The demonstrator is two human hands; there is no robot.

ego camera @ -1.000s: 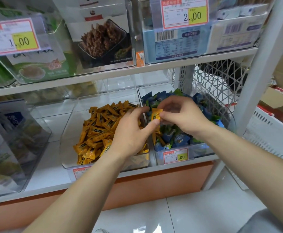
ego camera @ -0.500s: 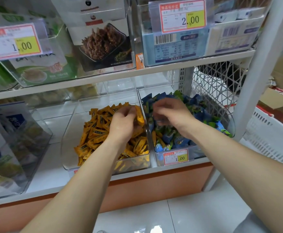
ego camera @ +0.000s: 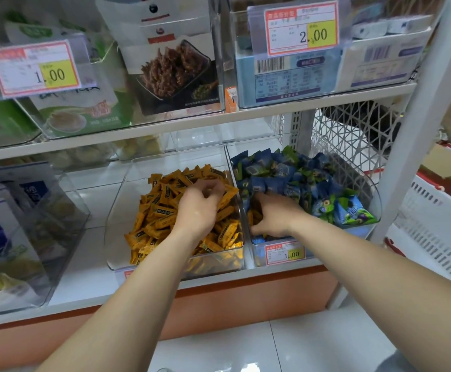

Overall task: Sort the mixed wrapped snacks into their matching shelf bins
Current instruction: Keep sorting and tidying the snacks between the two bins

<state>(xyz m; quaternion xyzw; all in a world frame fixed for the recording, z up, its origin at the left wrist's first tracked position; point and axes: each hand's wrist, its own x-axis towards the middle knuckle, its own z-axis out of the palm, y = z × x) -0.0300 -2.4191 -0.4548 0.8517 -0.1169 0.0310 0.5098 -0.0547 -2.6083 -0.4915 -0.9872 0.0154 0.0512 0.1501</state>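
A clear bin (ego camera: 115,237) on the lower shelf holds a heap of orange wrapped snacks (ego camera: 160,210). My left hand (ego camera: 200,208) lies on top of that heap, fingers loosely bent, with nothing visibly held. To its right, a second clear bin (ego camera: 373,200) is filled with blue and green wrapped snacks (ego camera: 275,173). My right hand (ego camera: 272,216) reaches down into this bin's front left corner, where a few stray orange wrappers (ego camera: 254,218) lie between thumb and fingers. Its fingertips are buried among the packs.
A 1.00 price tag (ego camera: 284,253) is fixed to the blue bin's front. Clear bins with boxed goods (ego camera: 17,224) stand at the left. The upper shelf (ego camera: 272,108) hangs close above. A white upright post (ego camera: 407,130) and a white basket (ego camera: 433,232) stand on the right.
An orange snack pinched between both hands a second ago went into the orange bin with my left hand. My right hand dropped into the blue bin's front left corner.
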